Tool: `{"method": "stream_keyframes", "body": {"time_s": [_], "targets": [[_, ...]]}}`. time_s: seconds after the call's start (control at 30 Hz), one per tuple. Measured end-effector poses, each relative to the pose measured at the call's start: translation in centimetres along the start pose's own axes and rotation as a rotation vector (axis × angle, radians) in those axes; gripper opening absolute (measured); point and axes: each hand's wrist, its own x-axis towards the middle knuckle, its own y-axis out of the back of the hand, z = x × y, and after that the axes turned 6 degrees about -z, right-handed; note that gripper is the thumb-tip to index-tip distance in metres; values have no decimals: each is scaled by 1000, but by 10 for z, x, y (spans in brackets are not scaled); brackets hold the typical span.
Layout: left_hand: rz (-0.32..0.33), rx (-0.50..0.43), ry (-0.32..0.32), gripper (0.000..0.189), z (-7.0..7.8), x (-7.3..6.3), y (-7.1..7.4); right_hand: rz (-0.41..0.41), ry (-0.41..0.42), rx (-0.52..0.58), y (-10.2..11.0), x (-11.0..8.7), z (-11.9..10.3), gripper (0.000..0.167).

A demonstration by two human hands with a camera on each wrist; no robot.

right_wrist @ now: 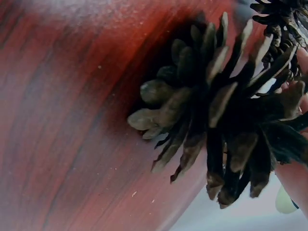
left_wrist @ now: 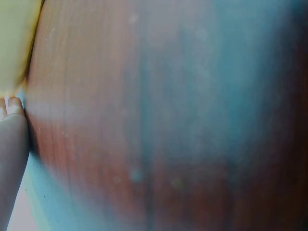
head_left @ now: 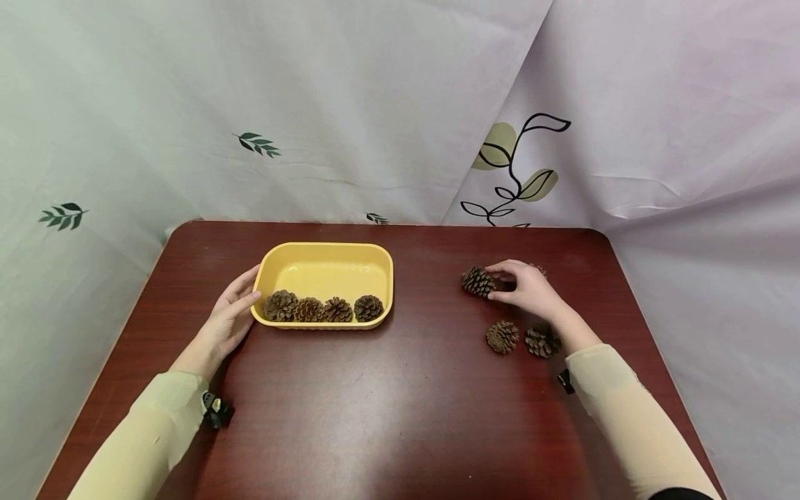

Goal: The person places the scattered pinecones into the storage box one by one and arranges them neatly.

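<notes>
My left hand (head_left: 228, 319) holds the left end of a yellow plastic basin (head_left: 325, 251), thumb at the rim and fingers along the outside. In the left wrist view, fingertips (left_wrist: 15, 103) meet the basin's side (left_wrist: 17, 43). Several brown pine cones (head_left: 309, 310) lie in a row along the basin's near wall. At the right, my right hand (head_left: 528, 288) pinches a pine cone (head_left: 478, 282) between thumb and fingers, at or just above the table. Close to that wrist lie two more pine cones, one (head_left: 502, 337) left of the other (head_left: 542, 340).
Another pine cone (head_left: 540, 269) shows partly behind my right hand. The dark red table (head_left: 387, 403) has rounded far corners. Pale curtains (head_left: 350, 125) with leaf prints hang behind and beside it. A large pine cone (right_wrist: 221, 110) fills much of the right wrist view.
</notes>
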Motion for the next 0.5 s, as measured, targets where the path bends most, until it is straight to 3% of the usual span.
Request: {"method": "stream_keyframes", "body": {"time_s": [0.5], "targets": [[2,16,1,52,-1,0,0,4,-39,-47,-8,8,1,58]]}}
